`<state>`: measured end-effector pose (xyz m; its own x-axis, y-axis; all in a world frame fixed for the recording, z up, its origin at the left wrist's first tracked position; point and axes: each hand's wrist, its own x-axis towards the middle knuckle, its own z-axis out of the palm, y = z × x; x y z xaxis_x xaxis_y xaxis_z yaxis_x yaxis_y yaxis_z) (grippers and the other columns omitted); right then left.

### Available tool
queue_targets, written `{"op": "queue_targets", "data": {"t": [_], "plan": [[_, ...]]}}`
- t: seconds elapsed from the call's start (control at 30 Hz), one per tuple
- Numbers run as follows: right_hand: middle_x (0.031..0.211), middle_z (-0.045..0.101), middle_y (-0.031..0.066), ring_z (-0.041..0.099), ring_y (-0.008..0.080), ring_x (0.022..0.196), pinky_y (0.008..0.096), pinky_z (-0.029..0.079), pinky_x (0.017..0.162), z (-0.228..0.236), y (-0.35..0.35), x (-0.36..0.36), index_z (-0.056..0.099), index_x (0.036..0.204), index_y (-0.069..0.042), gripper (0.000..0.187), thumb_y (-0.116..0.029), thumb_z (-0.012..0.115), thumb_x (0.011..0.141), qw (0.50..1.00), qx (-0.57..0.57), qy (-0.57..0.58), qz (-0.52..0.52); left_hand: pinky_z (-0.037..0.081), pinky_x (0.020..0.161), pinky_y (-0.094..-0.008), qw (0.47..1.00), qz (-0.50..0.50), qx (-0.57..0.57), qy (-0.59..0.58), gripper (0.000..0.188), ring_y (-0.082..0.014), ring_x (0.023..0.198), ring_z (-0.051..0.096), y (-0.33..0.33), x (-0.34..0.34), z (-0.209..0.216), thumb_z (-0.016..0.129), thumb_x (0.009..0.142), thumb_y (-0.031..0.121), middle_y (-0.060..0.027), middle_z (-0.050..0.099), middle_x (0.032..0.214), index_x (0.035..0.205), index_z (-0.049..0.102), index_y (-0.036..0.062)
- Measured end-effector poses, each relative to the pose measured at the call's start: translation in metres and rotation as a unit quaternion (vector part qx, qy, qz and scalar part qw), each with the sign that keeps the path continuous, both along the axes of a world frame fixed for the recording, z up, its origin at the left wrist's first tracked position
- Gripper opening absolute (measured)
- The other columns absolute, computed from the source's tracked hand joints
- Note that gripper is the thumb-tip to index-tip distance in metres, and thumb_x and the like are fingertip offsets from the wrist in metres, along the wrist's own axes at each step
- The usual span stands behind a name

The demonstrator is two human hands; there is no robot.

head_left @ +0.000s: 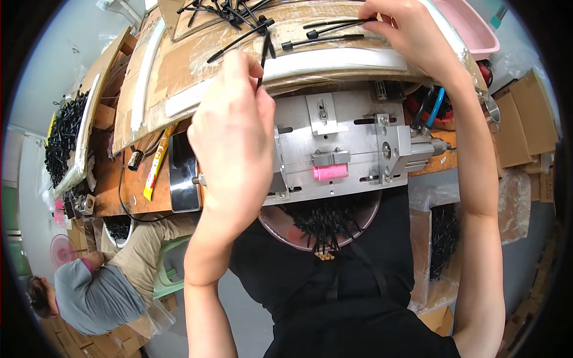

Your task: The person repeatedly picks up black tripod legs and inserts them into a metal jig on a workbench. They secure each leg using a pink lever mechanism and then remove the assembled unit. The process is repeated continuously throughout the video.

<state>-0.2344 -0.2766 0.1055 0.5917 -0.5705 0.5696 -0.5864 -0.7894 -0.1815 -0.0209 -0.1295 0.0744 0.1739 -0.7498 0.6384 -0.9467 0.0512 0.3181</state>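
Note:
My left hand (234, 131) is closed in a pinch on a slim black wand (264, 56), which points up from the fingertips over the cardboard's near edge. At the upper right, my right hand (412, 33) has thumb and fingers closed on the end of another black wand (343, 27). That one lies close to a finely ridged, brush-like black rod (322, 24). Just below rests a loose wand (322, 41) with a knob at one end. Below my hands is a metal fixture plate (298, 113) with clamp blocks and a pink block (330, 172).
More black wands (233, 12) lie heaped on the cardboard-covered surface (179, 65). A pink bowl (271, 225) of wands sits in my lap. A phone (184, 173) lies left of the fixture. Another person (98, 292) sits at left. A pink basin (471, 27) stands at the back right.

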Motion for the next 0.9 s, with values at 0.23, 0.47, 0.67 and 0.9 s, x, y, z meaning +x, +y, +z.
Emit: {"op": "queue_targets", "data": {"t": [0.23, 0.47, 0.67, 0.9], "plan": [[0.084, 0.068, 0.016, 0.066, 0.0322, 0.08, 0.0383, 0.051, 0.074, 0.001, 0.007, 0.003, 0.068, 0.09, -0.002, 0.012, -0.007, 0.069, 0.08, 1.0, 0.011, 0.016, -0.024, 0.052, 0.071, -0.0333, 0.975, -0.145, 0.153, 0.064, 0.017, -0.0236, 0.074, 0.065, -0.034, 0.055, 0.04, 0.069, 0.085, 0.012, -0.0119, 0.067, 0.083, 0.097, 0.065, 0.0001], [0.084, 0.068, 0.0153, 0.066, 0.031, 0.08, 0.0375, 0.051, 0.073, -0.013, -0.006, 0.003, 0.068, 0.096, -0.002, 0.014, -0.006, 0.067, 0.082, 1.0, -0.005, -0.028, 0.006, 0.049, 0.073, -0.0355, 0.974, -0.19, 0.113, -0.053, 0.023, -0.0283, 0.081, 0.064, -0.007, 0.055, 0.035, 0.07, 0.075, -0.004, -0.0134, 0.061, 0.084, 0.097, 0.064, -0.0019], [0.077, 0.064, 0.0041, 0.058, 0.0097, 0.07, 0.0237, 0.045, 0.061, -0.003, 0.037, -0.003, 0.067, 0.106, -0.003, 0.019, -0.003, 0.06, 0.089, 0.975, 0.026, -0.212, -0.066, 0.051, 0.074, -0.0332, 0.996, -0.074, -0.017, -0.041, 0.037, -0.0224, 0.082, 0.063, 0.05, 0.002, -0.008, 0.066, 0.079, -0.011, -0.0129, 0.067, 0.1, 0.113, 0.066, 0.0019], [0.091, 0.068, 0.0074, 0.062, 0.0123, 0.08, 0.0243, 0.048, 0.069, -0.015, 0.071, -0.072, 0.065, 0.112, 0.001, 0.021, -0.008, 0.061, 0.094, 0.895, 0.16, -0.415, 0.034, 0.048, 0.078, -0.0327, 0.982, -0.149, 0.1, -0.063, 0.058, -0.0215, 0.083, 0.055, 0.1, -0.07, -0.093, 0.063, 0.077, -0.003, -0.0106, 0.054, 0.097, 0.134, 0.052, -0.0072]]}}
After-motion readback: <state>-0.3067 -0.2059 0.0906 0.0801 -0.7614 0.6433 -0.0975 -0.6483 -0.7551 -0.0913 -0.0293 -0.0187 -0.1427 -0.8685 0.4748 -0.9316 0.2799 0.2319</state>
